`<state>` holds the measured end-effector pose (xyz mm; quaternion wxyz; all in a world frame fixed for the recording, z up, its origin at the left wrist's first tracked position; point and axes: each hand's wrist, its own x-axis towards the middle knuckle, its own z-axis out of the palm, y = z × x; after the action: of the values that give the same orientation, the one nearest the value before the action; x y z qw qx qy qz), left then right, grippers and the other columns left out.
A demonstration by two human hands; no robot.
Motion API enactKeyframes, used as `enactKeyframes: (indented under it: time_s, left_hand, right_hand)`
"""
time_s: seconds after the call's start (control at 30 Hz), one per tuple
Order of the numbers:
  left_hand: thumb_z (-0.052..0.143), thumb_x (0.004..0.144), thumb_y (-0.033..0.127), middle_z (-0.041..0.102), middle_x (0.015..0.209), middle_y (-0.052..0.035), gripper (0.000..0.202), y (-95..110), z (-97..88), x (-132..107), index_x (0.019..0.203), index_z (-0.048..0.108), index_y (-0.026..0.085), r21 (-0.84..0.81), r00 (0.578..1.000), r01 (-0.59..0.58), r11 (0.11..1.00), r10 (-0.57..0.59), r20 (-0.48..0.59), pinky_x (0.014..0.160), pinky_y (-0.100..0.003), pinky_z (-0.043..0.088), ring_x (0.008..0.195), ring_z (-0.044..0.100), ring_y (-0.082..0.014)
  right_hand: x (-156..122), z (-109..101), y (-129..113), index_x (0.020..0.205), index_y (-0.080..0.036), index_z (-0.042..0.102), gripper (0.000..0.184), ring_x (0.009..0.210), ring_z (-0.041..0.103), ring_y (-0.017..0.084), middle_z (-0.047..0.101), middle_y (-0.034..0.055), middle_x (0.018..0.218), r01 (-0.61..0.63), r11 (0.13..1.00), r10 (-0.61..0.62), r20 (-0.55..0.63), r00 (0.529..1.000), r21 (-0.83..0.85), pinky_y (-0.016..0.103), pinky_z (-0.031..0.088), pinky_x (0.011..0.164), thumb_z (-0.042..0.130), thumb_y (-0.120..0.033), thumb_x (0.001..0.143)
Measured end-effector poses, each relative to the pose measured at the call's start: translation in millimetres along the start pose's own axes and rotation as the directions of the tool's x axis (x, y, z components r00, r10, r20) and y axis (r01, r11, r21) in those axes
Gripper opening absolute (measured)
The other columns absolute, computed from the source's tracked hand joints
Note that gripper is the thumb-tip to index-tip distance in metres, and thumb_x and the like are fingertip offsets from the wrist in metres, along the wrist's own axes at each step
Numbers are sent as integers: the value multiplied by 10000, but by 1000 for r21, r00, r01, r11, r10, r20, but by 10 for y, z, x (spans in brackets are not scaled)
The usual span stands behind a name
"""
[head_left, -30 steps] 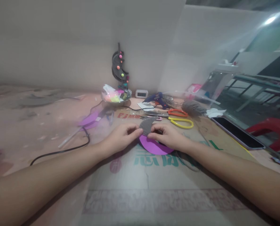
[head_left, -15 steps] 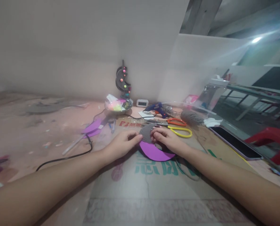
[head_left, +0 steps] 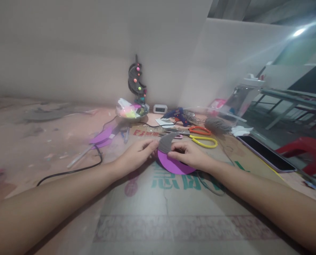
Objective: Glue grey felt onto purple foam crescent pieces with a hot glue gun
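Observation:
A purple crescent (head_left: 173, 165) is held just above the cardboard, its upper part wrapped in grey yarn (head_left: 166, 142). My left hand (head_left: 140, 154) pinches its left edge where the yarn wrapping meets the bare purple. On the inner curve, my right hand (head_left: 188, 154) closes thumb and fingers at the edge of the crescent; whether a yarn strand is also between them is hidden. A loose strand (head_left: 211, 191) trails onto the cardboard below my right wrist. Just beyond the hands lie scissors with yellow handles (head_left: 205, 142) and a tool with orange handles (head_left: 200, 131).
A cardboard sheet (head_left: 152, 233) covers the table's middle. Behind are a bowl of craft bits (head_left: 132, 118), a decorated grey crescent (head_left: 136, 79), a small clock (head_left: 160, 108) and a blue glue gun (head_left: 179, 115). At right lie grey yarn (head_left: 217, 124) and a phone (head_left: 266, 154).
My right hand has shifted from the grey yarn at the top down to the crescent's inner edge, uncovering the wrapped tip. My left hand keeps its hold. The view has tilted slightly.

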<state>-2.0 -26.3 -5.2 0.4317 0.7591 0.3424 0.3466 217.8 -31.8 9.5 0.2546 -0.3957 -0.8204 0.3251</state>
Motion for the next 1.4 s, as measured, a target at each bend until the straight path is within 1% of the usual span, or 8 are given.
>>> enactKeyframes:
  time_s: [0.13, 0.27, 0.43, 0.67, 0.87, 1.1, 1.27, 1.4]
  left_hand:
    - [469, 905, 479, 495, 650, 27, 376, 10, -10, -7, 693, 522, 173, 123, 999, 40, 992, -37, -27, 562, -234, 353, 607, 454, -117]
    - [463, 907, 462, 471, 616, 43, 360, 24, -22, -4, 682, 476, 182, 83, 996, 73, 994, -68, -57, 521, -229, 324, 537, 413, -100]
    - [461, 908, 444, 471, 610, 41, 350, 35, -32, 2, 676, 465, 183, 90, 993, 71, 993, -62, -98, 541, -232, 339, 557, 432, -108]
    - [455, 908, 450, 454, 611, 38, 348, -13, -31, 10, 687, 466, 181, 67, 994, 72, 995, -66, -87, 523, -228, 314, 552, 403, -107]
    - [453, 914, 430, 468, 669, 28, 331, -45, -27, 24, 697, 466, 180, 56, 997, 15, 998, -11, -78, 604, -238, 363, 645, 442, -123]
    - [461, 910, 463, 452, 626, 38, 355, -44, -22, 5, 690, 460, 184, 50, 996, 48, 998, -44, -83, 536, -231, 321, 569, 411, -110]
    - [457, 911, 465, 461, 616, 40, 350, -36, -27, 4, 703, 469, 184, 34, 994, 61, 998, -58, -91, 521, -227, 315, 551, 405, -106]
    - [453, 917, 449, 468, 631, 36, 338, -21, -30, -7, 709, 473, 184, 84, 988, 55, 995, -42, -151, 532, -228, 324, 570, 427, -109]
  right_hand:
    - [-21, -7, -20, 662, -178, 490, 370, 606, 395, 106, 428, -30, 640, 6, 1000, -6, 30, 1000, 0, 245, 328, 575, 523, -475, 881]
    - [-26, -28, -65, 690, -174, 515, 432, 618, 435, 120, 489, -7, 651, -14, 999, 15, -35, 999, 51, 252, 355, 581, 435, -535, 914]
    - [-14, -41, -59, 809, -175, 642, 270, 734, 542, 161, 635, 32, 781, -80, 996, 73, -150, 986, -39, 266, 408, 659, 608, -443, 805]
    - [-23, -42, -36, 776, -166, 619, 208, 738, 532, 159, 629, 29, 765, -13, 997, 4, -125, 992, -71, 273, 405, 675, 541, -345, 848]
    - [-23, -40, -84, 746, -166, 596, 216, 656, 472, 126, 571, 10, 714, -78, 997, 76, -157, 985, -4, 249, 368, 602, 544, -355, 837]
    - [-4, -30, -78, 717, -169, 563, 193, 611, 433, 105, 525, -8, 688, -62, 998, 63, -45, 997, 24, 238, 363, 567, 546, -323, 832]
    - [-21, -66, -62, 774, -161, 616, 237, 689, 508, 139, 593, 20, 742, -41, 998, 37, -75, 996, -50, 262, 396, 627, 522, -360, 861]
    - [-35, -173, -84, 889, -154, 669, 343, 806, 592, 183, 679, 63, 866, -91, 996, 88, -120, 989, -21, 301, 445, 728, 503, -454, 888]
